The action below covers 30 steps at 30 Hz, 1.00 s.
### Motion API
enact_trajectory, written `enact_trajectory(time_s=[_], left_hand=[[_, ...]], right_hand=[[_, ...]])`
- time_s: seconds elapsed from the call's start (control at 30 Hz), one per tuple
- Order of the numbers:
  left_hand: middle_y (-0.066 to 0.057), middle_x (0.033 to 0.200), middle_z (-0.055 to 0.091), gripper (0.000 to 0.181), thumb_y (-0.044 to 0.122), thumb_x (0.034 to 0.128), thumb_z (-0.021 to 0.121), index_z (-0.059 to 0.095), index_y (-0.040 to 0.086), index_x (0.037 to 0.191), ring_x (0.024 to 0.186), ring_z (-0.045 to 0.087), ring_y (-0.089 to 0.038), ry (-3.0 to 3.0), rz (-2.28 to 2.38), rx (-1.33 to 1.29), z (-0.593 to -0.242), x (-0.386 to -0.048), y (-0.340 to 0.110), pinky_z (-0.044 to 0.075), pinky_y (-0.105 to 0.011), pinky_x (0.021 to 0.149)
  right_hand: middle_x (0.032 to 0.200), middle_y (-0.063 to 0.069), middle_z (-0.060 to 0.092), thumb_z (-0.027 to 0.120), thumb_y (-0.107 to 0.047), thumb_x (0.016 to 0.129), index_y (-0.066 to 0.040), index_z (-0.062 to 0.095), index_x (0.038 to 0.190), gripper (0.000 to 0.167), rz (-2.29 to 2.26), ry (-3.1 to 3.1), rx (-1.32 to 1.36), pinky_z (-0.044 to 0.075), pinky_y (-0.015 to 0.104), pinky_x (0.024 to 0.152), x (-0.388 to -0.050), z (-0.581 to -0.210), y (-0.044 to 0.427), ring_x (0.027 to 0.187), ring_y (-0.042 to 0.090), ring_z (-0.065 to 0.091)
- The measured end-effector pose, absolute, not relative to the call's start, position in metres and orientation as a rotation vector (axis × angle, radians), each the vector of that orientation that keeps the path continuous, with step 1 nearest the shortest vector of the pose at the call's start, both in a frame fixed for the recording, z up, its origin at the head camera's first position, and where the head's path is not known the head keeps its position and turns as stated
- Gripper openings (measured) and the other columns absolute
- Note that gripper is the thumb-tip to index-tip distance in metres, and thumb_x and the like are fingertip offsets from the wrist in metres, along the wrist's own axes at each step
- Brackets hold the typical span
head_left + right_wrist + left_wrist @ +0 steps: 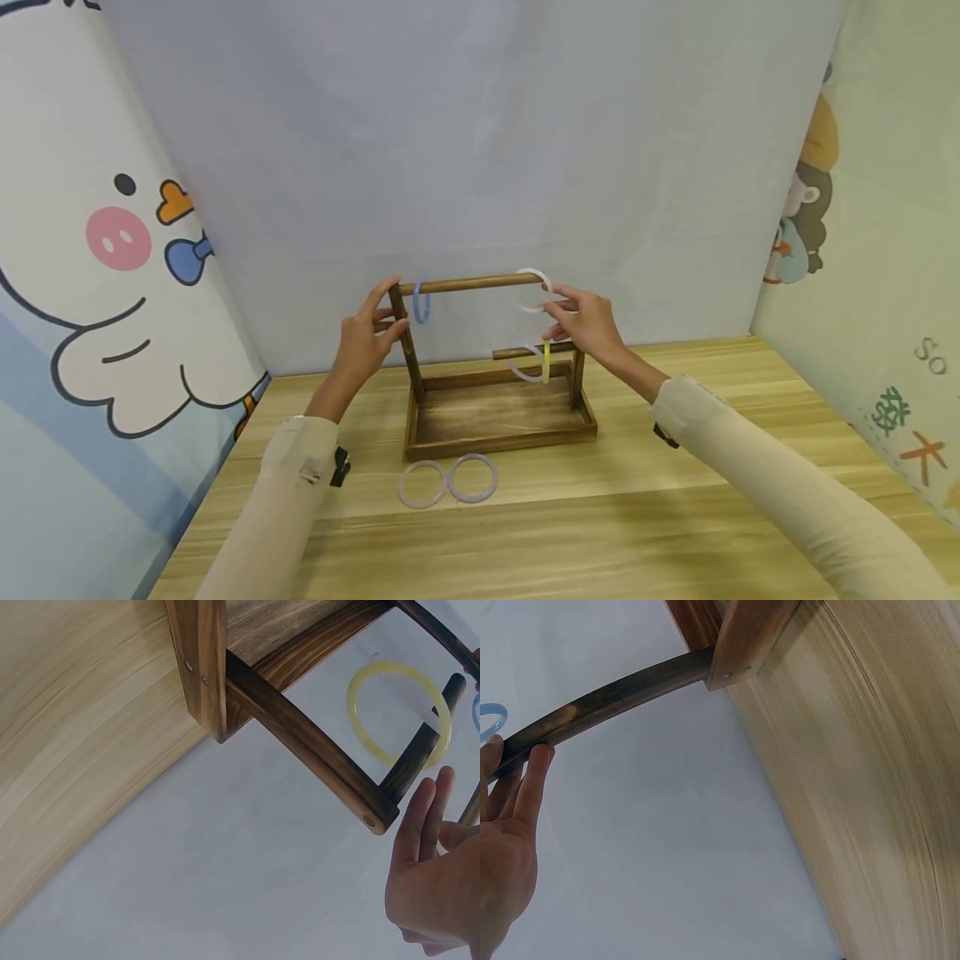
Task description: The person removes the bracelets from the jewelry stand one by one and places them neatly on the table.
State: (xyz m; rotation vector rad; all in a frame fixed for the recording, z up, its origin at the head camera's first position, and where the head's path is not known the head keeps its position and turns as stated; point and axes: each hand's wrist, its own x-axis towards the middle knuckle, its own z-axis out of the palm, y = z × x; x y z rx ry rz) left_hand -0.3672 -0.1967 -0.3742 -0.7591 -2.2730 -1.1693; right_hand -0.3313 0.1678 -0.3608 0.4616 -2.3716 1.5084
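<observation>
A wooden bangle stand (495, 414) has an upper bar, a shorter lower bar and a tray base. My left hand (358, 348) holds its left post near the top, thumb and fingers on either side (510, 855). With my right hand (588, 325) I pinch a white bangle (529, 310) at the free right end of the upper bar; the bar's tip appears inside the ring. A blue bangle (428, 310) hangs at the upper bar's left end. From the lower bar hang a yellow bangle (547, 367) and a pale lavender bangle (525, 377), just below my right hand.
Two pale purple bangles, one left (402, 487) and one right (497, 479), lie side by side on the wood-grain table (540, 542) before the stand. A plain pale backdrop (480, 167) rises behind it, with cartoon-printed panels on both sides.
</observation>
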Motion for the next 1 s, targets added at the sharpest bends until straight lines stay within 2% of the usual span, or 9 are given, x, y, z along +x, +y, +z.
enact_trajectory(time_s=[0.27, 0.5, 0.6, 0.77, 1.0], left_hand=[[-0.032, 0.115, 0.071, 0.070, -0.002, 0.0949, 0.074, 0.044, 0.015, 0.157, 0.099, 0.074, -0.044, -2.278, -1.164, -0.755, -0.374, -0.366, -0.197, 0.067, -0.044, 0.079], [-0.032, 0.116, 0.071, 0.071, -0.001, 0.0954, 0.073, 0.044, 0.017, 0.157, 0.100, 0.074, -0.044, -2.291, -1.180, -0.753, -0.373, -0.365, -0.196, 0.067, -0.044, 0.079], [-0.032, 0.116, 0.071, 0.071, -0.001, 0.0951, 0.074, 0.044, 0.016, 0.157, 0.099, 0.075, -0.043, -2.284, -1.176, -0.755, -0.372, -0.366, -0.196, 0.067, -0.043, 0.079], [-0.031, 0.115, 0.071, 0.070, -0.001, 0.0949, 0.074, 0.044, 0.014, 0.156, 0.099, 0.075, -0.043, -2.273, -1.170, -0.760, -0.372, -0.368, -0.196, 0.067, -0.042, 0.079], [-0.031, 0.115, 0.071, 0.071, -0.001, 0.0951, 0.074, 0.044, 0.016, 0.157, 0.100, 0.074, -0.043, -2.279, -1.199, -0.753, -0.374, -0.368, -0.198, 0.066, -0.040, 0.078]], right_hand=[[0.120, 0.027, 0.071, 0.064, -0.010, 0.105, 0.001, 0.055, 0.148, 0.045, 1.520, -2.381, 0.444, 0.067, 0.036, 0.064, -0.331, -0.361, 0.175, 0.072, 0.037, 0.077], [0.116, 0.030, 0.071, 0.065, -0.008, 0.104, 0.004, 0.055, 0.147, 0.045, 1.561, -2.334, 0.443, 0.067, 0.039, 0.066, -0.328, -0.360, 0.184, 0.076, 0.044, 0.075], [0.115, 0.030, 0.071, 0.065, -0.009, 0.104, 0.005, 0.055, 0.146, 0.045, 1.546, -2.329, 0.442, 0.067, 0.036, 0.066, -0.329, -0.359, 0.187, 0.073, 0.038, 0.076], [0.114, 0.030, 0.072, 0.065, -0.008, 0.104, 0.006, 0.057, 0.143, 0.042, 1.519, -2.337, 0.421, 0.066, 0.027, 0.063, -0.331, -0.358, 0.192, 0.066, 0.022, 0.077], [0.116, 0.031, 0.071, 0.064, -0.007, 0.105, 0.006, 0.058, 0.142, 0.040, 1.515, -2.355, 0.404, 0.066, 0.026, 0.062, -0.328, -0.360, 0.196, 0.066, 0.021, 0.077]])
